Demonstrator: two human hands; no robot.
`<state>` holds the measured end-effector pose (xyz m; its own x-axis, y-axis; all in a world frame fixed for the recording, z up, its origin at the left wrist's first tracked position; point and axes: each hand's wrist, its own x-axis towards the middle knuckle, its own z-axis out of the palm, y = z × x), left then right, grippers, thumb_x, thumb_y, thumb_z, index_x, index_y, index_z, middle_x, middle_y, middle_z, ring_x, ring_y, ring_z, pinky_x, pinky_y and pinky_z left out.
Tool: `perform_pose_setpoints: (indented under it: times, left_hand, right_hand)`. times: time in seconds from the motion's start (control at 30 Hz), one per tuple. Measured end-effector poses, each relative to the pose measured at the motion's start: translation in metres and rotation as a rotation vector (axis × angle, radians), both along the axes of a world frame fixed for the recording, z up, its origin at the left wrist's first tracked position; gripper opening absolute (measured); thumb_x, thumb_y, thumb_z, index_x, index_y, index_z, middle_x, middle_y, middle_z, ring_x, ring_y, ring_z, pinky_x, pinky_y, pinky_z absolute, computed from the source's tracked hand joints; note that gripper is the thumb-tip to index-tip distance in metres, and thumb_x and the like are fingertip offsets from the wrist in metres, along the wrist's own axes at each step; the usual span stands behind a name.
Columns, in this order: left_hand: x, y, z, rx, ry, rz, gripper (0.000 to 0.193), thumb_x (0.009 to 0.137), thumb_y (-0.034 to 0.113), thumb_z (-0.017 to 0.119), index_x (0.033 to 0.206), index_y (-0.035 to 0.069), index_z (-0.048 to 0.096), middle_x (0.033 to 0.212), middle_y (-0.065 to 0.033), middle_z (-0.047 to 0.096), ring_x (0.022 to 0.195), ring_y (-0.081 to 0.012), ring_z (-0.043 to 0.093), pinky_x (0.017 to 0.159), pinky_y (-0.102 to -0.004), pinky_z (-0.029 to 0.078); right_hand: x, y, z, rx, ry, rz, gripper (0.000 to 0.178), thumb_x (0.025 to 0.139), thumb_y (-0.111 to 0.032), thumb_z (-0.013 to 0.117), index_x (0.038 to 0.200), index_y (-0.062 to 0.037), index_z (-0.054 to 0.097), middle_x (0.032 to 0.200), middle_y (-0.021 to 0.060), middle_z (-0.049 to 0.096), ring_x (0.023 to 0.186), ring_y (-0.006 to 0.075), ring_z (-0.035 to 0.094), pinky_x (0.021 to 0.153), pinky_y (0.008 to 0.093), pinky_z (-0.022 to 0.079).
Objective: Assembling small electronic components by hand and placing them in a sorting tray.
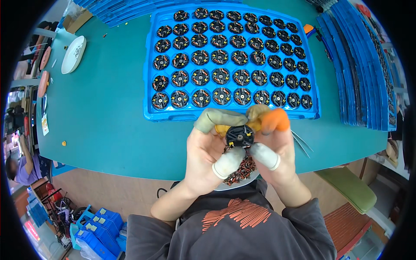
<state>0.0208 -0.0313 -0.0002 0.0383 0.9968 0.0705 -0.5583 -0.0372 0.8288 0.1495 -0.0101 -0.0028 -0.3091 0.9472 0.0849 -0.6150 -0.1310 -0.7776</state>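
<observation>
Between my two hands, above the table's near edge, is a round black motor brush holder [239, 137] with yellow bits and a metal centre. My left hand [212, 147] grips its left side, thumb below and fingers above. On its other side my right hand [274, 149] pinches it the same way. Finger cots in white, grey, yellow and orange cover the fingertips. Below the hands, a white bowl [236, 187] holds many small red-brown and black parts [243, 172], partly hidden by my thumbs. Beyond stands a blue tray [173, 113] with rows of similar round black pieces [221, 96].
Metal tweezers [302, 143] lie right of my right hand on the green table [104, 112]. Stacked blue trays [362, 65] stand at the right, with more [125, 11] at the far left. A white dish [73, 55] sits at left. Another person [28, 169] is at far left.
</observation>
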Motion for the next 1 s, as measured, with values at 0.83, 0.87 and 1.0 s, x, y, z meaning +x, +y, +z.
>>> perform_pose_setpoints:
  times: [0.83, 0.87, 1.0]
  left_hand:
    - [-0.034, 0.002, -0.007, -0.036, -0.142, 0.090, 0.056, 0.061, -0.001, 0.066, 0.111, 0.001, 0.039, 0.107, -0.0084, 0.045, 0.097, -0.0160, 0.047, 0.084, -0.0299, 0.040]
    - [-0.034, 0.000, -0.007, -0.071, -0.098, 0.096, 0.056, 0.060, -0.002, 0.066, 0.110, 0.001, 0.040, 0.107, -0.0085, 0.045, 0.098, -0.0167, 0.047, 0.086, -0.0309, 0.039]
    - [-0.036, -0.002, -0.008, -0.026, 0.037, 0.157, 0.054, 0.062, -0.001, 0.065, 0.111, -0.001, 0.042, 0.110, -0.0105, 0.046, 0.101, -0.0168, 0.046, 0.087, -0.0312, 0.038]
  right_hand:
    - [0.017, -0.003, 0.011, 0.983, -1.260, 0.304, 0.024, 0.057, -0.018, 0.068, 0.080, -0.0113, 0.064, 0.081, 0.0013, 0.052, 0.081, 0.0192, 0.048, 0.065, 0.0327, 0.034]
    - [0.018, -0.002, 0.011, 0.983, -1.260, 0.306, 0.024, 0.057, -0.018, 0.068, 0.080, -0.0113, 0.064, 0.081, 0.0013, 0.052, 0.081, 0.0192, 0.048, 0.065, 0.0327, 0.034]
    - [0.022, 0.002, 0.014, 0.670, -0.938, 0.241, 0.025, 0.058, -0.009, 0.070, 0.082, -0.0089, 0.064, 0.075, 0.0020, 0.054, 0.069, 0.0172, 0.052, 0.058, 0.0289, 0.038]
